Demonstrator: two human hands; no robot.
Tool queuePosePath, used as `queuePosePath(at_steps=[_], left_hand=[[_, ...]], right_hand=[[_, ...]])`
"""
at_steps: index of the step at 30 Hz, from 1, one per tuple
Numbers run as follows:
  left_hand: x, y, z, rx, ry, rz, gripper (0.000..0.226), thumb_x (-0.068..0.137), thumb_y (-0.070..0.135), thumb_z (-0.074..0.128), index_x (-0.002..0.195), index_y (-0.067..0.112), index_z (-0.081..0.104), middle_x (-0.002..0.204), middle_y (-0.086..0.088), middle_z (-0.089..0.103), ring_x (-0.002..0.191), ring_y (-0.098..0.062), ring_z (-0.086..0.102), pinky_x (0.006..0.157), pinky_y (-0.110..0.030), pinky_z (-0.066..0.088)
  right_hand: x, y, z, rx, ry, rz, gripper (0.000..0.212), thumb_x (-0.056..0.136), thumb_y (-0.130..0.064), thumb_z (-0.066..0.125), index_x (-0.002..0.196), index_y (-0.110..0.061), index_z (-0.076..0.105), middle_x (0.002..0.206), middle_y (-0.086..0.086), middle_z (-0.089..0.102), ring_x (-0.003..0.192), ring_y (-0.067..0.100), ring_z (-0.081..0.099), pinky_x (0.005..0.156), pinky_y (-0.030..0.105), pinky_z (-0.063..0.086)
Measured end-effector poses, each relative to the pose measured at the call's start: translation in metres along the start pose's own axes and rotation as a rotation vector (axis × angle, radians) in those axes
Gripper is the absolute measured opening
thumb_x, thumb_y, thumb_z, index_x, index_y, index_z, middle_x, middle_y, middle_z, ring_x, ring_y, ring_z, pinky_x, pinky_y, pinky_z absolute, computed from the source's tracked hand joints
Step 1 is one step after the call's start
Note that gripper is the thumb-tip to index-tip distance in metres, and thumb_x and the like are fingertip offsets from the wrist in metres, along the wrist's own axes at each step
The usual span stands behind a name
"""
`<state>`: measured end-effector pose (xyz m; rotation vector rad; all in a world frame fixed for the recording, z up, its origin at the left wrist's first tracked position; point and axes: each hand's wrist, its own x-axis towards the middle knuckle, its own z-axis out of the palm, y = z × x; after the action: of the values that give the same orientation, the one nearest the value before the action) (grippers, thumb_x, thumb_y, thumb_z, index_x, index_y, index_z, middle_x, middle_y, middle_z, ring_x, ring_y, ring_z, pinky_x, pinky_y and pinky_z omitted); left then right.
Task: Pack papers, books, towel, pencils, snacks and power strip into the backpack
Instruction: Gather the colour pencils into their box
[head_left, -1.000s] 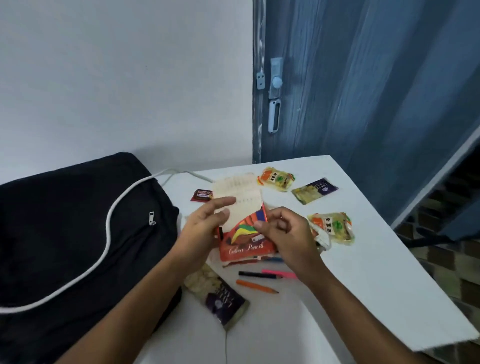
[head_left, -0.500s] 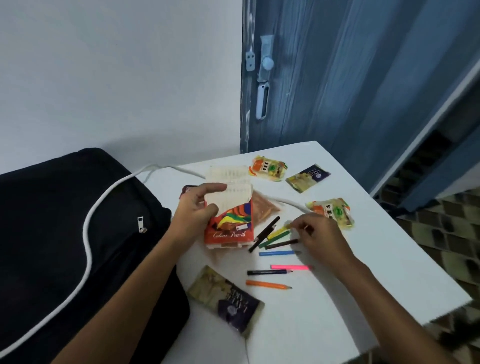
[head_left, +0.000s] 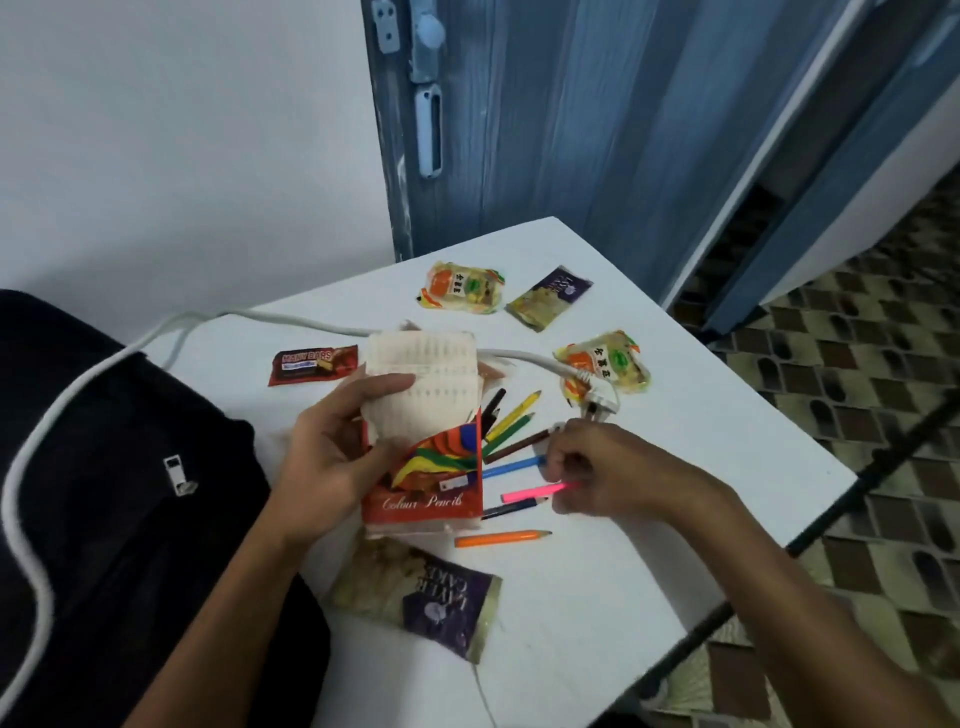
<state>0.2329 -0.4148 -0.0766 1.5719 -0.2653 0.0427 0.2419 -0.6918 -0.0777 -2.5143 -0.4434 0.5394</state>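
White table (head_left: 597, 649) holds loose pencils (head_left: 511, 423), snacks (head_left: 462, 287), cord (head_left: 291, 318); none packed visibly. Left hand (head_left: 332, 452) grips pencil box (head_left: 423, 491). Right hand (head_left: 613, 475) pinches pink pencil (head_left: 530, 492).

Red pencil box (head_left: 423, 499) upright, flap open; loose coloured pencils (head_left: 511, 423) beside it.
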Motion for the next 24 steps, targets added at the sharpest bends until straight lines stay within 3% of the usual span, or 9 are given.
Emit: queuePosePath(at_steps=[3,6,9,10,12,14,16,21,24], left_hand=[[0.0,-0.001,0.002,-0.044,-0.079,-0.009,0.039,0.074,0.0,0.07,0.107,0.02,0.068,0.117,-0.013,0.058,0.093,-0.012,0.067,0.065,-0.02,0.056],[0.0,-0.003,0.007,-0.052,-0.113,-0.025,0.04,0.072,0.0,0.066,0.11,0.012,0.066,0.12,-0.018,0.056,0.092,-0.011,0.068,0.063,-0.02,0.056],[0.001,-0.005,0.007,-0.073,-0.124,0.004,0.046,0.076,0.024,0.075,0.115,0.004,0.06,0.122,-0.014,0.057,0.098,-0.01,0.067,0.069,-0.022,0.057],[0.002,-0.006,0.007,-0.065,-0.131,-0.004,0.052,0.075,0.029,0.077,0.116,0.003,0.059,0.123,-0.01,0.058,0.102,-0.011,0.066,0.071,-0.024,0.058],[0.002,-0.008,0.007,-0.068,-0.136,-0.041,0.047,0.077,0.016,0.073,0.119,0.002,0.057,0.124,-0.002,0.059,0.106,-0.013,0.065,0.073,-0.028,0.059],[0.002,-0.01,0.007,-0.073,-0.162,-0.051,0.045,0.078,0.01,0.068,0.12,0.003,0.056,0.122,0.009,0.062,0.107,-0.012,0.065,0.072,-0.027,0.058],[0.002,-0.011,0.007,-0.081,-0.184,-0.048,0.048,0.077,0.015,0.072,0.121,0.005,0.056,0.122,0.014,0.061,0.109,-0.013,0.064,0.073,-0.026,0.058],[0.006,-0.009,0.009,-0.006,-0.177,0.004,0.047,0.075,0.003,0.071,0.12,0.01,0.058,0.131,-0.004,0.052,0.116,-0.012,0.058,0.078,-0.022,0.055],[0.006,-0.012,0.005,0.045,-0.176,0.031,0.048,0.075,0.002,0.07,0.12,0.013,0.06,0.129,0.002,0.052,0.116,-0.007,0.056,0.08,-0.019,0.053]], right_hand=[[0.005,-0.006,-0.004,-0.019,-0.068,0.079,0.012,0.076,-0.012,0.076,0.079,-0.019,0.067,0.084,-0.016,0.055,0.073,0.0,0.055,0.068,0.022,0.05],[0.001,-0.012,-0.015,-0.064,-0.064,0.101,0.003,0.082,-0.016,0.069,0.083,-0.018,0.067,0.082,-0.012,0.061,0.073,0.004,0.058,0.064,0.022,0.048],[-0.006,-0.016,-0.03,-0.059,0.116,0.153,0.008,0.086,-0.021,0.063,0.079,-0.023,0.06,0.072,-0.011,0.057,0.066,0.007,0.054,0.056,0.026,0.042],[-0.007,-0.019,-0.032,0.013,0.226,0.118,0.011,0.086,-0.017,0.063,0.077,-0.023,0.06,0.069,-0.01,0.057,0.064,0.008,0.053,0.057,0.029,0.042],[-0.009,-0.03,-0.034,0.314,0.445,-0.006,0.015,0.082,-0.005,0.066,0.074,-0.018,0.064,0.065,-0.008,0.058,0.06,0.007,0.051,0.057,0.025,0.041],[-0.01,-0.042,-0.036,0.684,0.549,-0.108,0.016,0.078,0.006,0.069,0.076,-0.01,0.067,0.064,-0.006,0.061,0.056,0.007,0.052,0.055,0.018,0.041],[-0.008,-0.052,-0.034,0.87,0.515,-0.155,0.015,0.075,0.007,0.071,0.077,-0.008,0.07,0.062,-0.006,0.063,0.053,0.011,0.051,0.052,0.017,0.041],[0.008,-0.056,-0.021,0.769,0.439,-0.067,0.014,0.078,0.0,0.07,0.073,-0.013,0.072,0.059,0.009,0.056,0.057,0.022,0.041,0.057,0.031,0.036],[0.018,-0.061,-0.02,0.73,0.454,0.013,0.019,0.079,0.002,0.066,0.069,-0.014,0.07,0.06,0.011,0.057,0.055,0.018,0.042,0.057,0.03,0.034]])
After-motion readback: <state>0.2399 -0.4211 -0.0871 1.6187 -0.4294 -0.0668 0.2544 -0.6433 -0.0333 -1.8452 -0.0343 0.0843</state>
